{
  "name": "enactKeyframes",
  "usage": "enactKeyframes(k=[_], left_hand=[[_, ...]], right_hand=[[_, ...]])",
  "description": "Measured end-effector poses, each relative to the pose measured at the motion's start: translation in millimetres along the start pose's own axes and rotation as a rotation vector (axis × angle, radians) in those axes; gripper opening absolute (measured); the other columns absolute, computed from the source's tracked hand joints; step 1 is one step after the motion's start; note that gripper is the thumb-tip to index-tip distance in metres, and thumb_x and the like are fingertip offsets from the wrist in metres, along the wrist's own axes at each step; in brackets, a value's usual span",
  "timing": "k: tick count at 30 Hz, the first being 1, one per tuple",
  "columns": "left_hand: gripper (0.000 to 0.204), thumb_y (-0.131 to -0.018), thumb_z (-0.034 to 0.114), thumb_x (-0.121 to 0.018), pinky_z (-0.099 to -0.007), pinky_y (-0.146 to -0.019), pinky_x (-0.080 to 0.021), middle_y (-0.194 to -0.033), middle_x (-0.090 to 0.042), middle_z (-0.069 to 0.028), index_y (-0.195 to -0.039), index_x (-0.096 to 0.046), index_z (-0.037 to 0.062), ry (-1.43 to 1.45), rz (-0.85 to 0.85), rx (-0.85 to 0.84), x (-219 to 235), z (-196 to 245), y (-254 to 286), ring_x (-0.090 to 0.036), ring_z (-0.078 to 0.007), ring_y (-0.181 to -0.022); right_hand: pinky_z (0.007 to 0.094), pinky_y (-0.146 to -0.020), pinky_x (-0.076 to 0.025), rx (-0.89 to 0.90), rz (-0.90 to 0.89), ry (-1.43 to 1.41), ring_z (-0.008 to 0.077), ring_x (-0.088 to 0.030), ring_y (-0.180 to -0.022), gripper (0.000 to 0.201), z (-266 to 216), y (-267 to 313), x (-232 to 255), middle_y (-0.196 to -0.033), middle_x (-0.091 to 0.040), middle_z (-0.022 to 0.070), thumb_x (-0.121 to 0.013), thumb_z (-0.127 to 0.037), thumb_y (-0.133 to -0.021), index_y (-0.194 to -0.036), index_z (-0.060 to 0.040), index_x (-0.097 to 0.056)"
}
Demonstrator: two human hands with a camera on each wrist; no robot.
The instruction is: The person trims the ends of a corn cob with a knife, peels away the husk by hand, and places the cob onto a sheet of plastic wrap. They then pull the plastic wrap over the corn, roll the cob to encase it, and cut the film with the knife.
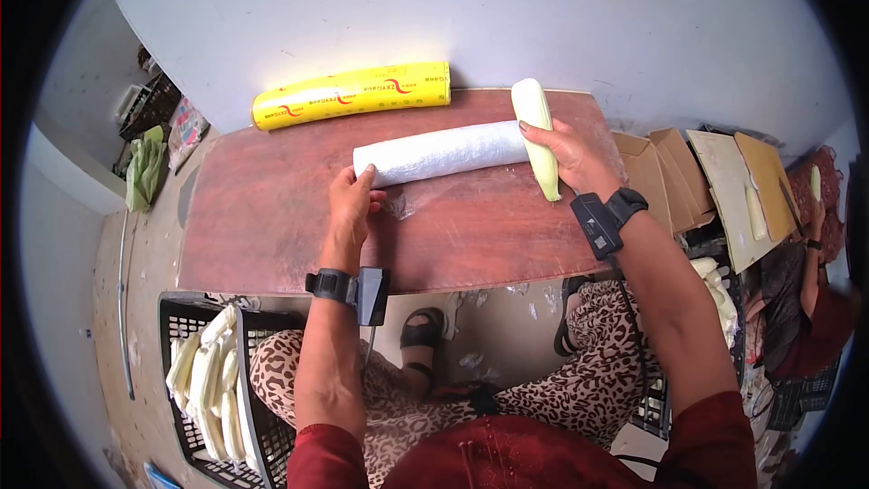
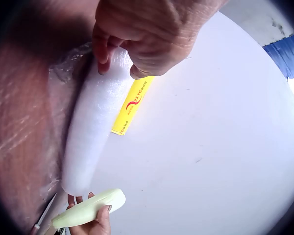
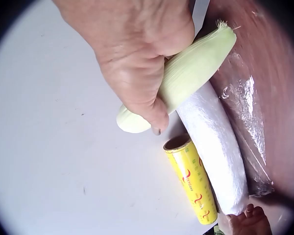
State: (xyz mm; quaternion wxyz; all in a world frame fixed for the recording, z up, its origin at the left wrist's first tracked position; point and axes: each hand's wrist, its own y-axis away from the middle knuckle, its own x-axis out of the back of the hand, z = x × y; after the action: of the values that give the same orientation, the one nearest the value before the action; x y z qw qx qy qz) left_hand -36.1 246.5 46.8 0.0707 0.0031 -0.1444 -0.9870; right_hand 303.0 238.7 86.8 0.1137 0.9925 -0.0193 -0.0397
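A white roll of cling film lies across the brown table. My left hand grips its left end with curled fingers, seen close in the left wrist view. My right hand holds a pale green ear of corn in its husk at the roll's right end, fingers wrapped round it. The corn lies crosswise against the white roll. A yellow boxed film roll lies behind, along the table's far edge.
A sheet of loose film is spread on the table in front of the roll. A black crate with several husked ears stands at lower left. Cardboard boxes and another seated person are to the right.
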Motion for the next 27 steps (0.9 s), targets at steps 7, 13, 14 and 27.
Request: enactKeyframes(k=[7,13,14,27], left_hand=[[0.025,-0.092,0.028,-0.061,-0.0239,-0.048,-0.044,-0.085,-0.063,-0.0047,-0.104,-0.061,0.0056,-0.13,-0.042,0.039,17,8,5,-0.057,-0.0115,-0.056],[0.027,-0.091,0.029,-0.063,-0.0249,-0.047,-0.044,-0.082,-0.064,-0.0047,-0.105,-0.063,0.0056,-0.222,-0.121,0.129,41,19,26,-0.055,-0.0108,-0.053],[0.027,-0.091,0.029,-0.063,-0.025,-0.048,-0.044,-0.082,-0.064,-0.0046,-0.105,-0.063,0.0056,-0.244,-0.148,0.137,45,19,30,-0.054,-0.0108,-0.053],[0.02,-0.093,0.019,-0.06,-0.023,-0.056,-0.049,-0.085,-0.063,-0.0029,-0.106,-0.063,0.0041,-0.063,-0.133,0.064,39,13,58,-0.058,-0.0106,-0.064]], right_hand=[[0.0351,-0.085,-0.046,-0.01,-0.102,0.006,0.0207,-0.053,-0.104,0.063,3,19,1,-0.111,-0.057,0.0123,-0.077,-0.032,-0.08,-0.125,0.0024,-0.048],[0.0353,-0.082,-0.046,-0.104,-0.213,0.006,0.0187,-0.052,-0.101,0.061,8,60,4,-0.109,-0.056,0.0095,-0.075,-0.031,-0.082,-0.126,0.0018,-0.048],[0.0354,-0.082,-0.046,-0.115,-0.223,0.012,0.0186,-0.052,-0.102,0.061,10,66,6,-0.109,-0.056,0.0092,-0.075,-0.031,-0.082,-0.126,0.0014,-0.048],[0.0369,-0.085,-0.046,-0.113,-0.239,0.031,0.0205,-0.053,-0.105,0.064,-4,102,2,-0.114,-0.056,0.0115,-0.076,-0.029,-0.082,-0.128,0.0038,-0.046]])
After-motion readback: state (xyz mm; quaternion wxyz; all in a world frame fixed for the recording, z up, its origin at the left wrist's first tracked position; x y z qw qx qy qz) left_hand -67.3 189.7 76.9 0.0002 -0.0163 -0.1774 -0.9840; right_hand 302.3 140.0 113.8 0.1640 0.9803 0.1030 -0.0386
